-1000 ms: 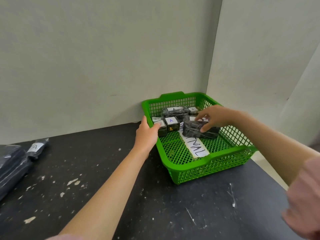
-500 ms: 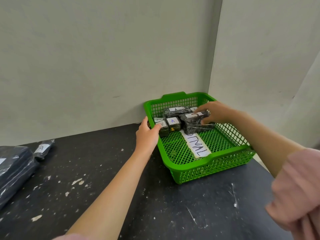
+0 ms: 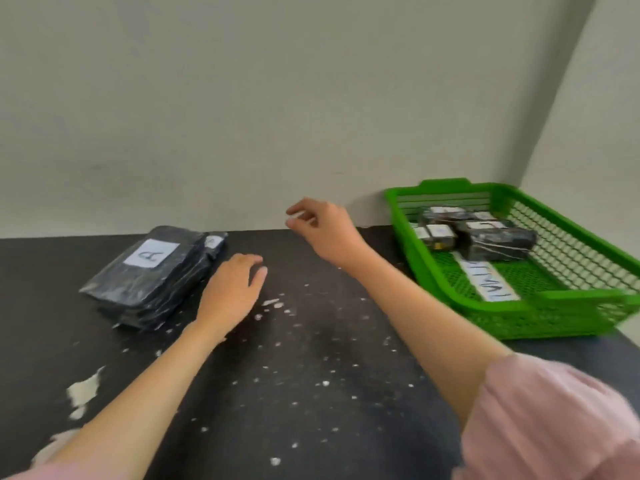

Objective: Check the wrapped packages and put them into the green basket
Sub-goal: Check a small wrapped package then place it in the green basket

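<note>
The wrapped packages left to handle sit in a stack [image 3: 152, 275] just off the fingertips of my left hand [image 3: 230, 294], dark film bundles with a white label marked "A" [image 3: 152, 257] on the top one. A smaller wrapped package [image 3: 214, 244] lies against the far side of that stack, just beyond the same fingers. My left hand is palm down and open on the black table [image 3: 311, 375], close beside the stack but gripping nothing. My right hand [image 3: 323, 230] hangs above the table, further out than the left one and to its right, fingers loosely curled and empty (thumb and forefinger look near each other, with nothing between them).

Well off to the right of my right hand is the green basket [image 3: 450, 299], pushed toward the wall. Several wrapped packages [image 3: 495, 242] with white labels already lie in its far half, and a white paper strip [image 3: 491, 284] with writing I cannot read lies on its floor.

I judge the job partly done: some packages are in, while the stack and the small one beside it are not yet checked or moved. How many bundles the stack holds I cannot tell. Pale flecks [image 3: 83, 389] dot the tabletop near my left forearm.
</note>
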`<action>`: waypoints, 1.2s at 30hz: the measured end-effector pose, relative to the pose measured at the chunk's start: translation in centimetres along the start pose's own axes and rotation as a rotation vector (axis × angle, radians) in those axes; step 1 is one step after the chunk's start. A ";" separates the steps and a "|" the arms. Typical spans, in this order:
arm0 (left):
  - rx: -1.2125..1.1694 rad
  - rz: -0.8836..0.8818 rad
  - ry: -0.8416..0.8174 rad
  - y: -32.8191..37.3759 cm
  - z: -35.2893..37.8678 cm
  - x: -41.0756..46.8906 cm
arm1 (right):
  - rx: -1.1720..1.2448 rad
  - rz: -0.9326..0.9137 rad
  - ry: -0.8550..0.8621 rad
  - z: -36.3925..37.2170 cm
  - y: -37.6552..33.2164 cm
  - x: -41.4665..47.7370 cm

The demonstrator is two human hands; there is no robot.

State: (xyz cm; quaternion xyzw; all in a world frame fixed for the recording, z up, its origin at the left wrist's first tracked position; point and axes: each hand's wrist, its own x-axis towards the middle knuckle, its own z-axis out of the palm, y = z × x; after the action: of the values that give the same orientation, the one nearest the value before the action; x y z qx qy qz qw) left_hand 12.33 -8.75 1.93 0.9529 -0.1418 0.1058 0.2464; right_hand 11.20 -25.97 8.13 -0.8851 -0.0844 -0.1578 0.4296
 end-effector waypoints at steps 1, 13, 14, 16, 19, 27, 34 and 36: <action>0.114 0.031 -0.040 -2.2 -0.5 -1.0 | 0.043 0.065 -0.029 2.7 0.4 0.6; -0.007 0.088 -0.136 -9.9 -1.5 -2.9 | -0.177 -0.031 -0.325 19.0 2.4 11.6; -0.005 0.089 -0.131 -10.0 -1.3 -2.9 | -0.244 -0.030 -0.369 19.4 2.6 12.3; -0.003 0.094 -0.121 -10.0 -1.2 -3.0 | -0.312 -0.035 -0.403 19.6 2.8 13.3; 0.011 0.094 -0.116 -9.9 -1.2 -3.1 | -0.229 -0.025 -0.389 19.0 3.6 13.7; 0.013 0.089 -0.129 -9.4 -1.6 -3.2 | -0.181 0.080 -0.446 11.8 4.9 7.4; -0.008 0.055 -0.113 -8.3 -1.9 -4.0 | -0.195 0.036 -0.130 8.8 2.7 -4.9; -0.161 0.003 -0.068 -7.2 -1.7 -4.9 | -0.204 0.014 -0.039 8.7 2.0 -7.4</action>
State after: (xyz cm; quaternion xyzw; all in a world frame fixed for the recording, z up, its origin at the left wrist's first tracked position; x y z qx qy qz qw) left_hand 9.85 -0.75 -1.12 0.9329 -0.1596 0.0623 0.3169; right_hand 6.67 -20.47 -1.04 -0.9277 -0.0699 -0.1454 0.3367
